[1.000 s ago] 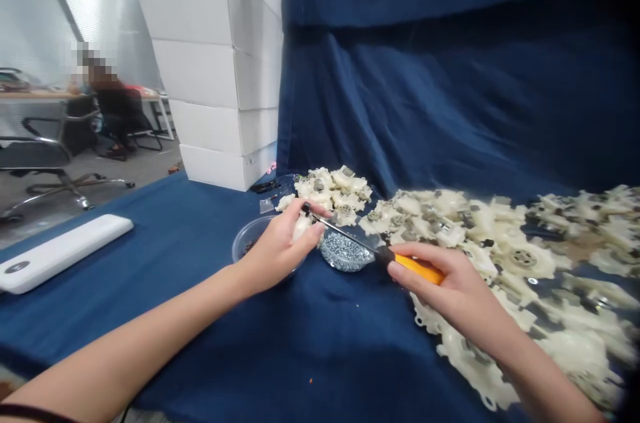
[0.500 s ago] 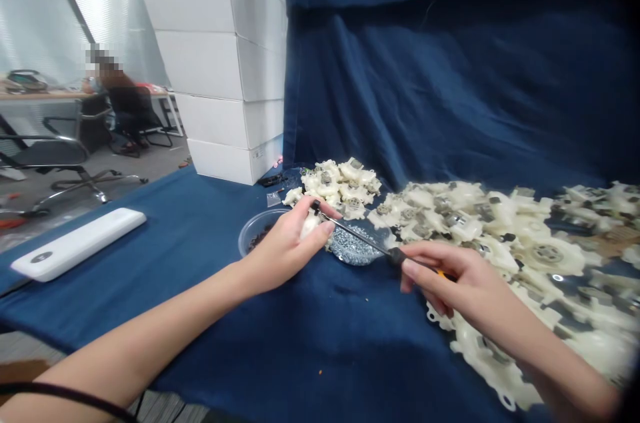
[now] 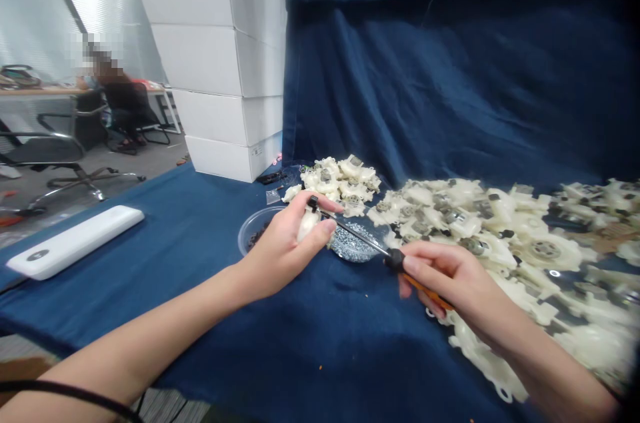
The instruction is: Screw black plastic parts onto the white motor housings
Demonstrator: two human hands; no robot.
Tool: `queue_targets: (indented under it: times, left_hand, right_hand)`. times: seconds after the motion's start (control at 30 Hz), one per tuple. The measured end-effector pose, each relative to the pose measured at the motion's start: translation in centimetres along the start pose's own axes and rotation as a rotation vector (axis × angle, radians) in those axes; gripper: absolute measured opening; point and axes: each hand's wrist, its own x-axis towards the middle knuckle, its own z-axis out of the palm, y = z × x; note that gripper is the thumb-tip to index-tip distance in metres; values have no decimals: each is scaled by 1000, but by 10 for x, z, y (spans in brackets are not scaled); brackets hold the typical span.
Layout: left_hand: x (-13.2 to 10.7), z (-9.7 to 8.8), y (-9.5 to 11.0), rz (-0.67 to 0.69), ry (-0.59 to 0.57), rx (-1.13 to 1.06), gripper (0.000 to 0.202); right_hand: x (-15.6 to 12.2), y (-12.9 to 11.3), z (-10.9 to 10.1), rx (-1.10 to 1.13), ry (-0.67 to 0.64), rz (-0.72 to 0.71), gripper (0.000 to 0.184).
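My left hand [image 3: 283, 246] grips a cream plastic gear part [image 3: 307, 223], partly hidden by my fingers. My right hand [image 3: 453, 280] is closed around an orange-handled screwdriver [image 3: 357, 233], whose thin steel shaft reaches across to the part, with its tip near my left fingers. Beneath the shaft sits a bowl of small silver screws [image 3: 353, 243]. A clear plastic bowl [image 3: 257, 236] holding dark small parts lies behind my left hand. Heaps of cream plastic gear assemblies [image 3: 505, 250] spread right of my right hand, and a smaller heap [image 3: 340, 183] lies beyond the bowls.
A blue cloth [image 3: 150, 263] covers the table and hangs as a backdrop [image 3: 425, 76]. A white rounded bar [image 3: 75, 251] lies at the left. Stacked white cartons [image 3: 215, 63] stand behind. A seated person [image 3: 117, 100] is at a far desk.
My right hand has rolled, so the orange handle now slants down to the right. The screwdriver tip stays at the part in my left hand. The view has shifted slightly.
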Motion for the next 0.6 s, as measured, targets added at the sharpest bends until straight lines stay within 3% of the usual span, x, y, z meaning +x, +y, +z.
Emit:
queue_targets:
  times: [0.07, 0.2, 0.3, 0.47, 0.6]
  left_hand:
    - [0, 0, 2, -38, 38, -20, 24]
    - [2, 2, -2, -107, 99, -119, 34]
    - [3, 2, -6, -120, 137, -128, 39]
    - [3, -1, -6, -99, 49, 59, 33]
    - [4, -3, -4, -84, -70, 25, 30]
  right_hand:
    - [0, 0, 1, -93, 137, -74, 35]
    - [2, 8, 6, -480, 437, -481, 23]
    - [2, 13, 10, -648, 522, -675, 33]
    - [-2, 12, 6, -591, 506, -652, 27]
    - [-5, 3, -5, -355, 401, -366, 19]
